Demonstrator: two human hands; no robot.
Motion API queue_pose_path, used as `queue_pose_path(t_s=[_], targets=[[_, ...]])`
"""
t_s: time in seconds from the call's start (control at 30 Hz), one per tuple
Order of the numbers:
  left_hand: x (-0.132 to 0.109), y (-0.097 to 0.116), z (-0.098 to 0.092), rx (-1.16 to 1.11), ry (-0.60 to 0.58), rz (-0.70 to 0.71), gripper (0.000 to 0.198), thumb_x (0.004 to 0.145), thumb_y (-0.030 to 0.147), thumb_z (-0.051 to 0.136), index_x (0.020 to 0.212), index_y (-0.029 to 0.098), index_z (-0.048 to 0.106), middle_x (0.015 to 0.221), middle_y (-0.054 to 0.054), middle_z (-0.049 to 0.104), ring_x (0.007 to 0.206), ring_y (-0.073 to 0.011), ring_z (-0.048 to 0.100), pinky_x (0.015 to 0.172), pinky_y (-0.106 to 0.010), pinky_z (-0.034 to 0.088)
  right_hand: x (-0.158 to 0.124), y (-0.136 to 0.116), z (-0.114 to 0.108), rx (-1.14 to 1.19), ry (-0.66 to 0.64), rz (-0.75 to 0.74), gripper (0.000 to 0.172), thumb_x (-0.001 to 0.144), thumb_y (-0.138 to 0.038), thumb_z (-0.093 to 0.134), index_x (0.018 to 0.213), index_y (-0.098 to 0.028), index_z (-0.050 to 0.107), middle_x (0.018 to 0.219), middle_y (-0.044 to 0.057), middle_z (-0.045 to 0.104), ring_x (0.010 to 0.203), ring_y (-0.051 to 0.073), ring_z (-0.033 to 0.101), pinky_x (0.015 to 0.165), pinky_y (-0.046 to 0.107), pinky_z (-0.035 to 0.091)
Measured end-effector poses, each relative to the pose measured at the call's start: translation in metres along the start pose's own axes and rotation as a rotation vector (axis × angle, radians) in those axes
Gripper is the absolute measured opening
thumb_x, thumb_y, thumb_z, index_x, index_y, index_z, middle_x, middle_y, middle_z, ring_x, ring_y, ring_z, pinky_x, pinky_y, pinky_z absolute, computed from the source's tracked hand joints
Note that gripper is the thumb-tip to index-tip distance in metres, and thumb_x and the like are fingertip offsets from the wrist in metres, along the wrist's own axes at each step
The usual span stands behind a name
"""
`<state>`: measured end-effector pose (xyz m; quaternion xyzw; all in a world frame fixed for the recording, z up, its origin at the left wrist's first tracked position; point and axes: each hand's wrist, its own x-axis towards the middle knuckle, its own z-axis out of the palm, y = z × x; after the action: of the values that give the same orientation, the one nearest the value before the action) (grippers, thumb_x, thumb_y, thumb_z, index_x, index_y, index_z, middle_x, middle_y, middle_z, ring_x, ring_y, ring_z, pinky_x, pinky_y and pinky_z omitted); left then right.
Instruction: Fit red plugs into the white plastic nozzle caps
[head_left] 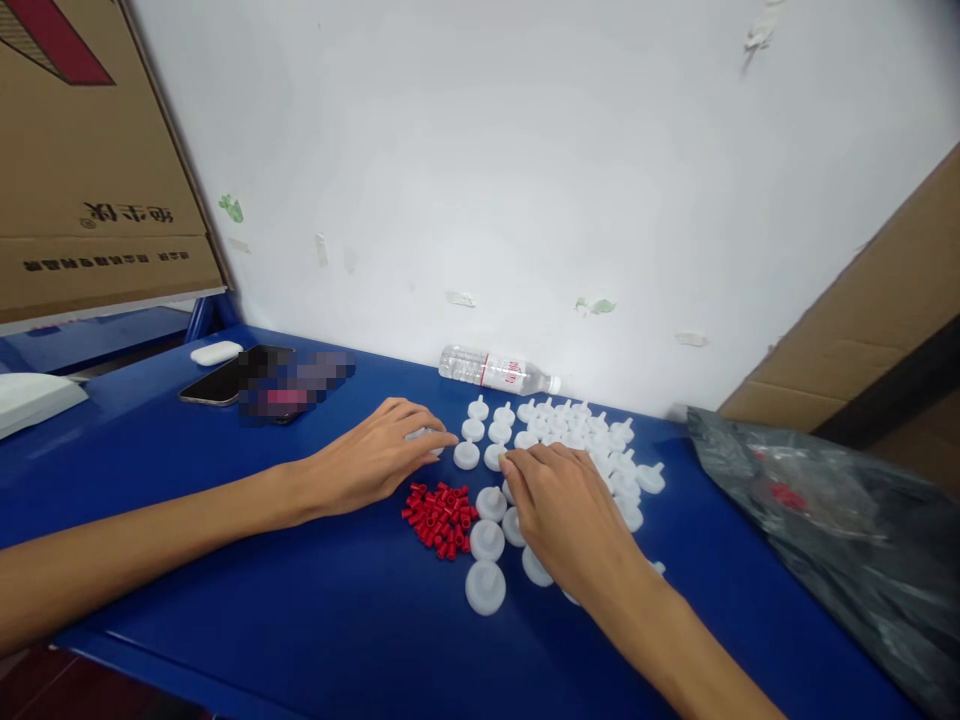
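Note:
Both my hands rest on a blue table (315, 610) among many white round plastic caps with stems (485, 587). My left hand (371, 458) lies palm down with fingers curled over one white cap (424, 436) at its tips. My right hand (559, 500) reaches into the white caps, fingertips pinched against a cap (495, 456) in the rows. A small heap of red plastic tubes (441, 519) lies between the two hands, just below my left fingertips.
A clear water bottle (496, 371) lies on its side by the white wall. A phone (225, 382) and a white case (216, 352) sit at the back left. A grey plastic bag (840, 530) covers the right side. Cardboard boxes (90, 150) stand left and right.

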<state>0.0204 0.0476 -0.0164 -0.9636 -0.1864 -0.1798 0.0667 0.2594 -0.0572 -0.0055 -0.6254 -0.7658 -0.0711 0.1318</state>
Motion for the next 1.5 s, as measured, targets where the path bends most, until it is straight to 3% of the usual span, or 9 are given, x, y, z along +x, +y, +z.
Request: queue_pose_path(t_s=[0.2,0.37,0.5,0.6,0.73,1.1,1.3,1.5], targets=[[-0.004,0.001,-0.001,-0.054,0.031,-0.042,0.038,0.107,0.017,0.042,0.144,0.025,0.046,0.134,-0.010,0.058,0.117,-0.0235,0.057,0.101,-0.040,0.044,0.001,-0.002,-0.004,0.049,-0.020,-0.031,0.036,0.107,-0.024,0.033,0.100,-0.021,0.067,0.093,0.006,0.073,0.088,0.023,0.066,0.087,0.041,0.042],[-0.007,0.001,0.001,-0.060,0.037,-0.056,0.045,0.106,0.015,0.041,0.149,0.028,0.040,0.136,-0.010,0.056,0.119,-0.0235,0.057,0.101,-0.042,0.047,0.002,0.004,-0.003,0.036,0.070,-0.074,0.032,0.106,-0.019,0.035,0.097,-0.021,0.066,0.074,0.003,0.070,0.074,0.021,0.066,0.085,0.040,0.042],[-0.005,0.001,0.001,-0.042,0.075,-0.011,0.044,0.104,0.014,0.045,0.147,0.025,0.043,0.130,-0.011,0.059,0.117,-0.0255,0.054,0.097,-0.043,0.050,0.003,0.016,-0.004,-0.014,0.127,-0.102,0.032,0.098,-0.005,0.039,0.109,-0.020,0.065,0.074,0.003,0.071,0.073,0.022,0.066,0.087,0.040,0.043],[-0.003,0.001,0.000,-0.045,0.105,0.012,0.041,0.104,0.017,0.047,0.144,0.022,0.046,0.128,-0.011,0.061,0.115,-0.0254,0.053,0.096,-0.042,0.051,0.005,0.022,-0.006,0.015,0.109,-0.135,0.027,0.099,-0.009,0.043,0.102,-0.020,0.067,0.076,0.003,0.071,0.073,0.021,0.066,0.085,0.040,0.044],[-0.002,0.002,-0.002,-0.062,0.104,0.024,0.036,0.105,0.019,0.047,0.141,0.021,0.050,0.128,-0.012,0.061,0.114,-0.0247,0.052,0.095,-0.041,0.051,0.006,0.020,-0.008,0.042,0.096,-0.129,0.026,0.103,-0.017,0.043,0.094,-0.020,0.068,0.078,0.003,0.072,0.077,0.022,0.066,0.090,0.044,0.044],[-0.004,0.003,-0.004,0.029,0.161,0.048,0.043,0.105,0.021,0.049,0.147,0.030,0.044,0.120,-0.011,0.056,0.096,-0.0212,0.051,0.077,-0.032,0.051,0.003,0.010,-0.011,0.106,0.166,-0.173,0.024,0.104,-0.020,0.045,0.101,-0.020,0.069,0.089,0.004,0.072,0.088,0.021,0.066,0.100,0.047,0.041],[-0.005,0.003,-0.005,0.010,0.185,0.011,0.041,0.106,0.028,0.050,0.146,0.025,0.045,0.118,-0.012,0.058,0.100,-0.0223,0.052,0.083,-0.036,0.052,0.003,0.009,-0.014,0.131,0.213,-0.185,0.022,0.104,-0.021,0.046,0.101,-0.020,0.068,0.090,0.004,0.073,0.089,0.021,0.065,0.101,0.048,0.040],[-0.004,0.003,-0.006,-0.014,0.177,0.038,0.031,0.104,0.024,0.052,0.135,0.022,0.055,0.119,-0.012,0.060,0.106,-0.0236,0.053,0.088,-0.039,0.052,0.001,0.000,-0.012,0.216,0.180,-0.325,0.020,0.103,-0.020,0.048,0.105,-0.023,0.068,0.098,0.002,0.072,0.097,0.019,0.063,0.106,0.046,0.039]])
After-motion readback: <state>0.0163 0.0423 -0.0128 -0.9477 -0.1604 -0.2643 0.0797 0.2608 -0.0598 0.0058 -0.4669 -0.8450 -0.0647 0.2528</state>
